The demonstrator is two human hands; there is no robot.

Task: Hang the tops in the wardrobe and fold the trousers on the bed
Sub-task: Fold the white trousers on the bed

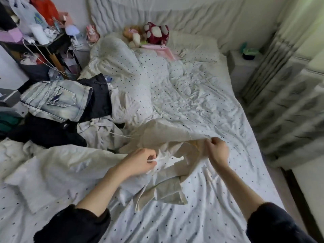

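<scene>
Both hands pinching a beige garment on the bed, mid-spread.
Left hand [141, 161] grips a white tie or tag, right hand [217, 149] pinches the beige garment [168, 137] edge; likely trousers. Advice: pull the edge taut, flatten before folding. Bed [219, 181] sheet is dotted and rumpled; jeans [54, 100] piled left, curtain [289, 106] right.

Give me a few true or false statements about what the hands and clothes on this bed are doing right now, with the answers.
1. Both hands grip the beige cloth garment. True.
2. The faded light-blue denim jeans hang in a wardrobe. False: they lie on the pile at the bed's left.
3. The left hand pinches pale fabric. True.
4. The right hand rests flat and open. False: its fingers curl round the garment's edge.
</scene>
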